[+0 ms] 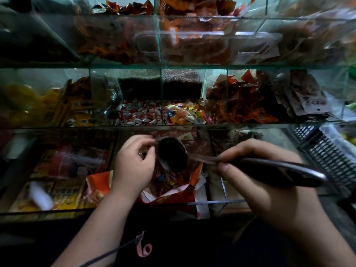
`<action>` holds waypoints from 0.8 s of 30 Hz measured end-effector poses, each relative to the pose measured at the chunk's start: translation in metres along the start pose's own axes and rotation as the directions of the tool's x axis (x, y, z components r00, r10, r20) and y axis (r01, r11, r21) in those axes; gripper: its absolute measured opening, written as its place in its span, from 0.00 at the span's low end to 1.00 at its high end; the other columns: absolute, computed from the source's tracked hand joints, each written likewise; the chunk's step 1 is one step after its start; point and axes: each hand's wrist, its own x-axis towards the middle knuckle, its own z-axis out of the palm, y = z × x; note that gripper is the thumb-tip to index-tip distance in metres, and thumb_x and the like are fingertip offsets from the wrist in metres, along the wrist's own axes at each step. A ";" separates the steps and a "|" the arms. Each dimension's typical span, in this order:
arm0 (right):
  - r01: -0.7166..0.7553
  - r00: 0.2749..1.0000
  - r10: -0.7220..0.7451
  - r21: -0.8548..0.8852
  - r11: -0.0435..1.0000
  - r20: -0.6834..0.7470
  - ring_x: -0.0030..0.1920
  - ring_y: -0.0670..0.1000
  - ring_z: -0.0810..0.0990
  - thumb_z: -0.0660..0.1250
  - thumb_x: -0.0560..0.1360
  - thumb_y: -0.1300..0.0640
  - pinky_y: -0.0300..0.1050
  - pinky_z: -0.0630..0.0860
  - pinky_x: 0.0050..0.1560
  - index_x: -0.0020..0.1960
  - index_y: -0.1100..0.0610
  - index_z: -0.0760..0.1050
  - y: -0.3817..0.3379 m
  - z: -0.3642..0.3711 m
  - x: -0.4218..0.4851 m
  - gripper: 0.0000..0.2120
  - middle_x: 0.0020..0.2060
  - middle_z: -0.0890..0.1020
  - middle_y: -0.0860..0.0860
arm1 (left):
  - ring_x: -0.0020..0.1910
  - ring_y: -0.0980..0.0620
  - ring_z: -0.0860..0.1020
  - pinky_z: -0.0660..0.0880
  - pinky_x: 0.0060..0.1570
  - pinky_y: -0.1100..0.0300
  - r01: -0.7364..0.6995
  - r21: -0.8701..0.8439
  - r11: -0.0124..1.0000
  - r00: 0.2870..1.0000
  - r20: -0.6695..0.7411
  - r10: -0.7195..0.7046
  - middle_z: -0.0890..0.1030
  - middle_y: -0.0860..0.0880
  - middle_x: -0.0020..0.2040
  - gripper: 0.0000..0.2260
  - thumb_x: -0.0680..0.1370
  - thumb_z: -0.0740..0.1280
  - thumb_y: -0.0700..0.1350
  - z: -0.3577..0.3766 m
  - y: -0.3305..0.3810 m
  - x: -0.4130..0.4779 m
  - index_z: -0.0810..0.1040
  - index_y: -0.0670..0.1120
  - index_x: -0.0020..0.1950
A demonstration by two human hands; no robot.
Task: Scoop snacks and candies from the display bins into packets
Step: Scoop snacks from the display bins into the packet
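My right hand (269, 182) is clamped round the handle of a dark scoop (172, 155). Its bowl sits just beside my left hand (133, 162), whose fingers pinch the rim of a red packet (169, 184) directly under the bowl. I judge one scoopful is going in; the candy bins (163, 112) beyond both hands look full, so most filling is left.

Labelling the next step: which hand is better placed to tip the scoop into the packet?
Right, probably: the right hand grips the scoop handle, bowl above the red packet; the left hand is beside the bowl.
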 end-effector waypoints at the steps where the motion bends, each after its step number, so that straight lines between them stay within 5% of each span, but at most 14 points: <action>1: 0.025 1.000 -0.025 -0.028 0.999 0.019 0.43 0.39 0.85 0.73 0.73 0.55 0.28 0.78 0.43 0.45 0.45 0.82 -0.003 -0.001 -0.003 0.05 0.43 0.87 0.41 | 0.59 0.58 0.76 0.71 0.57 0.70 0.030 0.046 0.999 0.999 -0.012 -0.029 0.78 0.55 0.56 0.06 0.76 0.71 0.40 -0.002 -0.004 -0.009 0.83 0.51 0.48; 5: -0.125 0.963 0.158 -0.159 0.979 0.217 0.41 0.39 0.83 0.72 0.71 0.53 0.35 0.78 0.40 0.43 0.45 0.81 -0.001 0.023 0.010 0.04 0.39 0.84 0.40 | 0.70 0.48 0.71 0.68 0.68 0.55 0.202 0.286 0.937 0.944 0.198 -0.264 0.73 0.49 0.69 0.12 0.75 0.72 0.45 0.002 -0.020 -0.027 0.84 0.49 0.58; 8: -0.100 0.906 0.204 -0.280 0.955 0.372 0.45 0.44 0.83 0.71 0.73 0.59 0.48 0.80 0.48 0.45 0.50 0.82 0.010 0.038 0.015 0.05 0.41 0.84 0.44 | 0.72 0.50 0.70 0.64 0.70 0.60 0.178 0.301 0.937 0.883 0.372 -0.287 0.72 0.51 0.73 0.27 0.75 0.71 0.44 0.006 -0.020 -0.035 0.72 0.50 0.75; 11: -0.099 0.855 0.206 -0.240 0.966 0.476 0.42 0.42 0.83 0.71 0.69 0.57 0.45 0.80 0.43 0.43 0.47 0.82 0.011 0.033 0.009 0.06 0.38 0.84 0.42 | 0.76 0.54 0.64 0.58 0.70 0.66 0.166 0.293 0.942 0.866 0.415 -0.281 0.62 0.55 0.79 0.40 0.73 0.71 0.44 0.006 -0.022 -0.039 0.57 0.54 0.81; 15: -0.168 0.904 0.237 -0.213 0.963 0.356 0.39 0.41 0.83 0.70 0.68 0.53 0.46 0.81 0.40 0.42 0.44 0.81 0.014 0.040 0.011 0.05 0.37 0.85 0.41 | 0.78 0.55 0.61 0.71 0.70 0.52 0.168 0.271 0.948 0.809 0.512 -0.289 0.52 0.63 0.80 0.54 0.63 0.78 0.56 0.006 -0.024 -0.037 0.48 0.61 0.81; 20: -0.185 0.953 0.248 -0.311 0.932 0.176 0.45 0.52 0.85 0.72 0.71 0.54 0.52 0.81 0.43 0.46 0.47 0.81 0.043 0.080 0.013 0.05 0.41 0.86 0.46 | 0.78 0.56 0.58 0.71 0.69 0.52 0.151 0.268 0.951 0.783 0.555 -0.281 0.46 0.67 0.79 0.63 0.53 0.73 0.78 0.004 -0.017 -0.039 0.43 0.63 0.80; 24: -0.337 0.910 0.387 -0.277 0.900 0.150 0.45 0.53 0.85 0.73 0.71 0.55 0.52 0.81 0.45 0.44 0.48 0.81 0.061 0.105 0.007 0.03 0.40 0.86 0.47 | 0.77 0.54 0.60 0.73 0.65 0.55 0.171 0.303 0.937 0.768 0.556 -0.320 0.42 0.71 0.77 0.65 0.53 0.79 0.70 0.004 -0.015 -0.039 0.40 0.65 0.79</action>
